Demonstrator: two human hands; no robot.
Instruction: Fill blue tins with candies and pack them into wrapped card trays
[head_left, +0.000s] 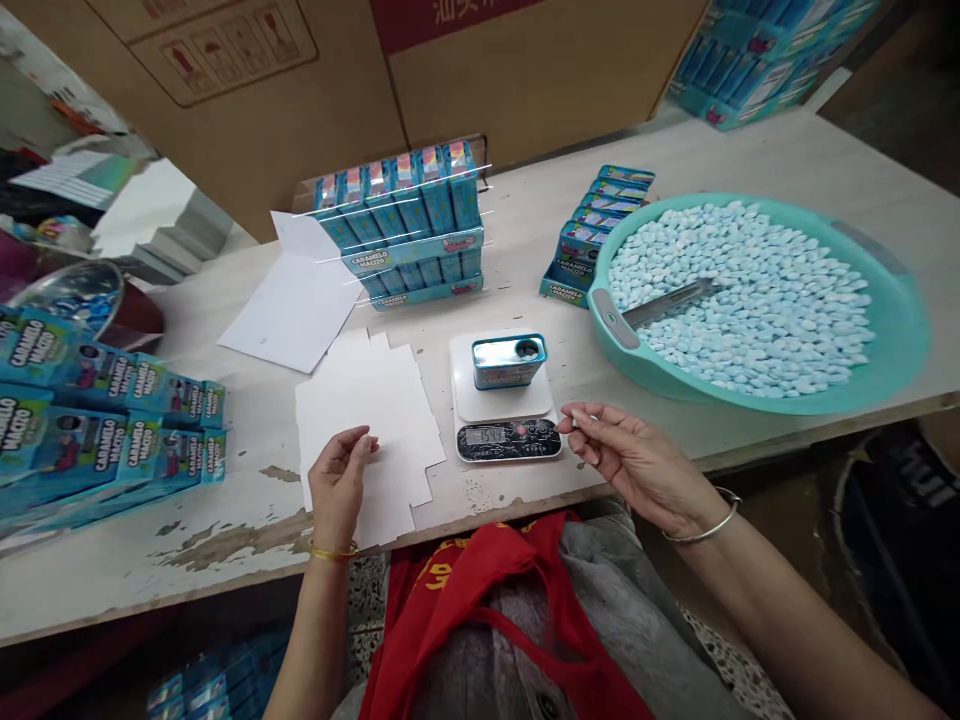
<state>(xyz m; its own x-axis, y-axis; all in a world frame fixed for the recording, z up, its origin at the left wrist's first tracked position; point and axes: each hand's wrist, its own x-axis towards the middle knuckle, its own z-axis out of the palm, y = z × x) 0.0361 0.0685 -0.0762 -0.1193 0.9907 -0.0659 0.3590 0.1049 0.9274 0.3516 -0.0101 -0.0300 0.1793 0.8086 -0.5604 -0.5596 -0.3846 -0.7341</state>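
Observation:
A small blue tin [504, 374] stands upright on a white digital kitchen scale [504, 405]. Its silvery top has a round opening at the right, with something dark inside. My right hand [637, 455] is just right of the scale's display, thumb and fingers pinched on what looks like a pale candy, mostly covered by the fingers. My left hand [341, 480] hovers at or rests on the stacked white sheets [375, 400], fingers loosely curled, with nothing visible in it. A turquoise basin [637, 365] of pale blue candies [780, 340] stands at the right, with a metal scoop or tongs [667, 302] lying on them.
A clear-wrapped display pack of blue tins [409, 225] stands behind the scale. Several tins fill a small tray [566, 288] beside the basin. Stacked blue boxes [97, 400] and a metal bowl [127, 310] occupy the left. Large cartons [525, 80] form the back.

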